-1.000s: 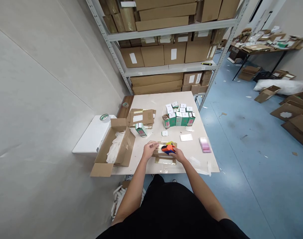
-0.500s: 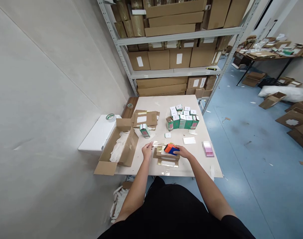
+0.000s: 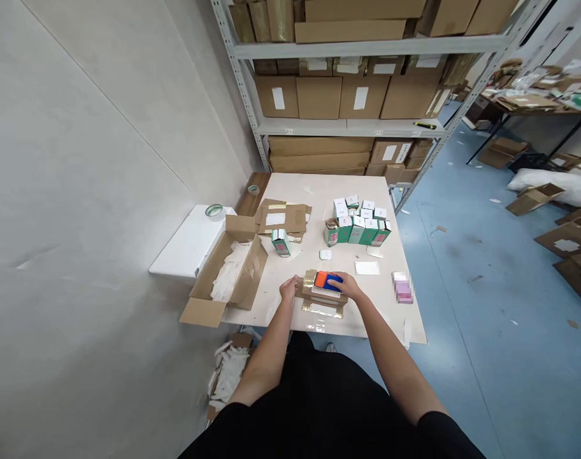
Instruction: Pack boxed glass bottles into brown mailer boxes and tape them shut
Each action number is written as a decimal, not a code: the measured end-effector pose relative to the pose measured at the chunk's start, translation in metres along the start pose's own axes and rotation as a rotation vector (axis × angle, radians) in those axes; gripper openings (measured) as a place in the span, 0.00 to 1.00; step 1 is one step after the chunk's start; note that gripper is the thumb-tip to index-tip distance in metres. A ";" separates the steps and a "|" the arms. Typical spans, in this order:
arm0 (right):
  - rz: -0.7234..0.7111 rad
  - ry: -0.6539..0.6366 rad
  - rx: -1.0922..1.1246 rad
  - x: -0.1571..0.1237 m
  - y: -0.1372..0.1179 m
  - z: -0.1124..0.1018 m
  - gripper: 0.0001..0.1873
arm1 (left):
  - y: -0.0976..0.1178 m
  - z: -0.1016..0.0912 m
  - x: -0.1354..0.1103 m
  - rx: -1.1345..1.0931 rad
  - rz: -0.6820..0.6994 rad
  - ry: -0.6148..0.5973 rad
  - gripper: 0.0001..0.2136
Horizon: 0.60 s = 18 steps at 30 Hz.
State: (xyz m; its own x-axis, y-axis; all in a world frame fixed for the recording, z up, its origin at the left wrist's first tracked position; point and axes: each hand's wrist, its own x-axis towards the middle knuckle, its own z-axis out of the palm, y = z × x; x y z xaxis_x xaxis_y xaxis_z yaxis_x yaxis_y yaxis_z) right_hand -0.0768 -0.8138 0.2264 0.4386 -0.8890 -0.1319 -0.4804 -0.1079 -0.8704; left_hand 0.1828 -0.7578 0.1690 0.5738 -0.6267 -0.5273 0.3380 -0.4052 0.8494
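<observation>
My right hand (image 3: 346, 285) is wrapped round an orange and blue tape dispenser (image 3: 327, 281), which rests on a small cardboard package (image 3: 325, 294) near the table's front edge. Shiny brown tape shows on the package, along with white labels. At the package's left end, my left hand (image 3: 288, 288) is closed, its fingertips on the cardboard edge; whether tape is also between them is too small to tell. Beyond the left hand, a green and white carton (image 3: 281, 243) stands alone. A small white box (image 3: 325, 254) lies just past the dispenser.
Several green and white cartons (image 3: 358, 230) stand grouped at the table's right rear. Flattened cardboard (image 3: 289, 218) lies back left. An open carton (image 3: 252, 280) with white contents sits at the left edge, beside a white box (image 3: 188, 245) bearing a tape roll (image 3: 214, 210). Shelving (image 3: 352, 127) rises behind.
The dispenser has come down flatter onto the package. My left hand has moved slightly right to the package's end, and the clear tape strip stretched between the hands no longer shows.
</observation>
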 end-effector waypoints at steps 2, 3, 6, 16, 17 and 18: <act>-0.009 -0.018 -0.009 0.001 -0.003 0.002 0.25 | -0.008 0.000 0.006 -0.001 -0.030 -0.011 0.18; -0.013 -0.025 -0.016 0.002 -0.004 0.002 0.25 | -0.012 0.001 0.008 -0.001 -0.043 -0.017 0.17; -0.006 -0.028 -0.058 0.004 -0.007 0.005 0.26 | -0.021 0.001 0.015 -0.003 -0.070 -0.034 0.15; 0.033 -0.061 -0.131 0.016 -0.014 0.011 0.24 | -0.040 0.004 0.030 -0.030 -0.131 -0.068 0.18; 0.034 -0.068 -0.133 0.016 -0.014 0.011 0.24 | -0.041 0.005 0.030 -0.027 -0.136 -0.067 0.19; 0.029 -0.075 -0.132 0.017 -0.014 0.011 0.24 | -0.043 0.006 0.031 -0.022 -0.140 -0.066 0.20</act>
State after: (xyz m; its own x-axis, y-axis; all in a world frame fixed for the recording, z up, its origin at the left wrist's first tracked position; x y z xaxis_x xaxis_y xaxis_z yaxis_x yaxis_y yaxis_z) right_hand -0.0546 -0.8222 0.2316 0.4760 -0.8574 -0.1956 -0.5872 -0.1443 -0.7964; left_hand 0.1814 -0.7638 0.1163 0.4697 -0.6082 -0.6399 0.4279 -0.4772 0.7676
